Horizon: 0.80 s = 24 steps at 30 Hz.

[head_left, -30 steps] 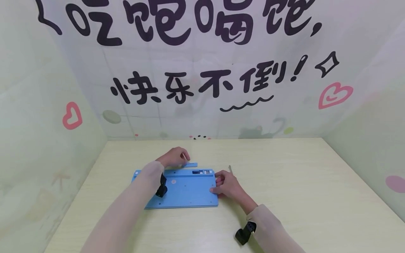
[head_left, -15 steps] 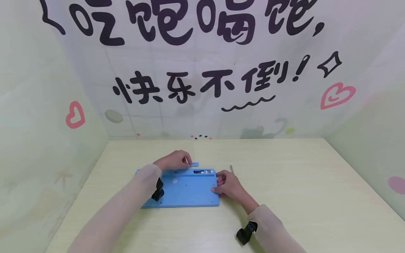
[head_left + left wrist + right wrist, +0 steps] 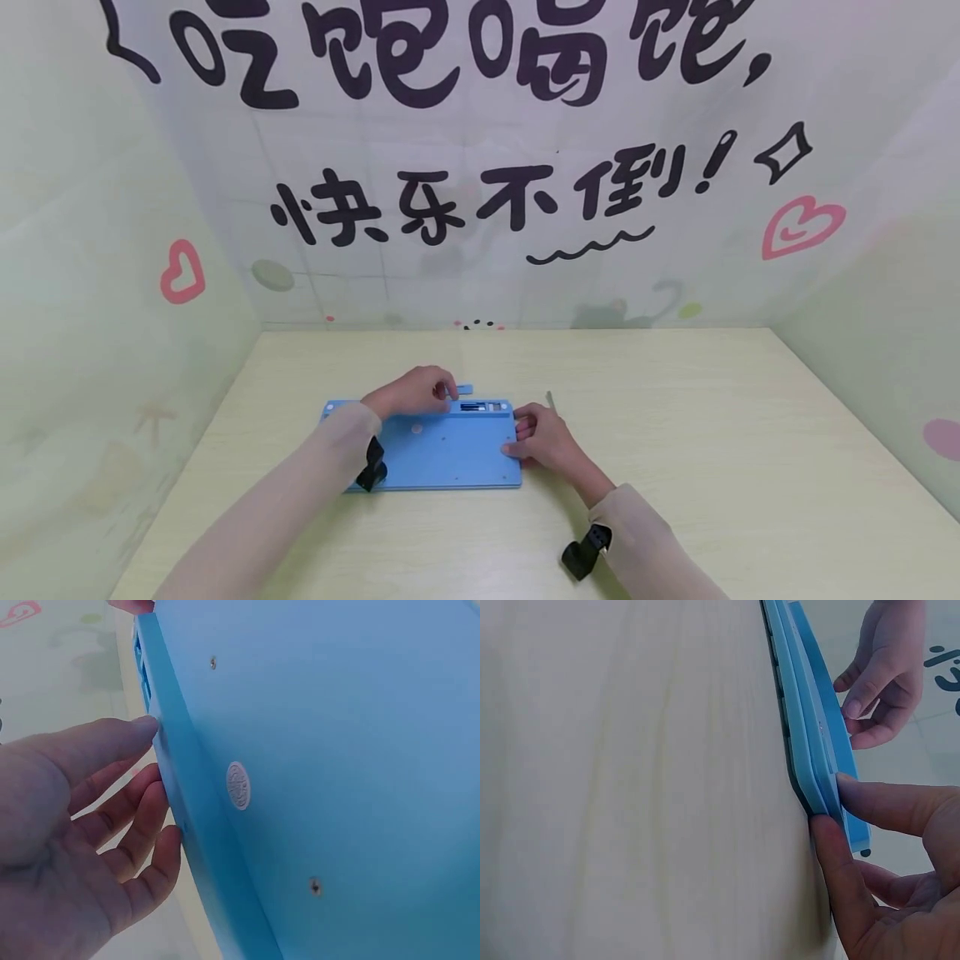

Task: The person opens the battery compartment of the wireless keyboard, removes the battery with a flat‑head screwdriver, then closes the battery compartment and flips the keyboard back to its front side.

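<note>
1. Blue plastic sits in the right-hand grip (image 3: 546,435): thumb above and a finger below, it pinches the end of an overturned keyboard (image 3: 457,458), which extends leftward from there across the counter (image 3: 712,433).
2. At the keyboard's far edge, the left-hand grip (image 3: 412,393) rests its thumb and fingertips against the raised ridge (image 3: 180,750); the fingers bend loosely and pinch nothing that shows.
3. Just right of the left-hand grip, a compartment (image 3: 482,407) lies uncovered in the ridge. What fills it is too small to tell.
4. Just beyond the left-hand fingertips is a small blue strip (image 3: 465,389), partly hidden; whether they touch it is unclear. A nudge from those knuckles could push it farther off.
5. Should the right-hand grip tilt or lift its end, anything loose in the compartment could slide out; pressing on the ridge alone might rock the keyboard.
6. Behind the right-hand grip, a thin grey stick (image 3: 551,400) pokes out, its lower part hidden; a backward sweep of those knuckles could knock it.
</note>
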Each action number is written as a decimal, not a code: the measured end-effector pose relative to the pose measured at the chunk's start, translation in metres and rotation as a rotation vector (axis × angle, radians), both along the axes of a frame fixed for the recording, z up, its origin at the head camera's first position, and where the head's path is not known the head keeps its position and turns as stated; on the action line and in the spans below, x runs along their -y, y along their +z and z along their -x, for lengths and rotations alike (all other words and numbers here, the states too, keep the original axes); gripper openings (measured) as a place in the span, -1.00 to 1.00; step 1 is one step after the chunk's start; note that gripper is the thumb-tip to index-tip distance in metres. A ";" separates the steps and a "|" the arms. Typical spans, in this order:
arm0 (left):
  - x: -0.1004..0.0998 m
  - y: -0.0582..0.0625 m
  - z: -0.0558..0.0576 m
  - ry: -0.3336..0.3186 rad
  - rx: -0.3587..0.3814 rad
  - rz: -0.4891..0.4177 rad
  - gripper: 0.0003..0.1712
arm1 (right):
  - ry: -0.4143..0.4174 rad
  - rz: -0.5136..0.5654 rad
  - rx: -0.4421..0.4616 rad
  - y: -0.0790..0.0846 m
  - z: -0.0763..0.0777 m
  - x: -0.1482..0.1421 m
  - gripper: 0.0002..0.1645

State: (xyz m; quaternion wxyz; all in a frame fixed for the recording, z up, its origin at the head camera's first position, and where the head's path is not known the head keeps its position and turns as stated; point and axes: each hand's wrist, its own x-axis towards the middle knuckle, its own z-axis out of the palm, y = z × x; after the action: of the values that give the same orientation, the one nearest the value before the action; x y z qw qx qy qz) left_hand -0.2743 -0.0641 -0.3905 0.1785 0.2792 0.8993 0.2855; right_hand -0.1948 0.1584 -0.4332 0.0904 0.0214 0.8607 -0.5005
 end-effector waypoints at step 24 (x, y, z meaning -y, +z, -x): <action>0.009 -0.016 -0.011 0.088 -0.013 -0.173 -0.84 | -0.011 -0.039 -0.002 0.003 -0.003 0.002 -0.32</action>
State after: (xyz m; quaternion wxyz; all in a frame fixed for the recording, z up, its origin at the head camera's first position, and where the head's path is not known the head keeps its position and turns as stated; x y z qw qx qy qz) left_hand -0.2637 -0.0731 -0.4068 0.1350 0.2558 0.8838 0.3677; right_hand -0.1922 0.1559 -0.4299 0.0862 0.0273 0.8703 -0.4842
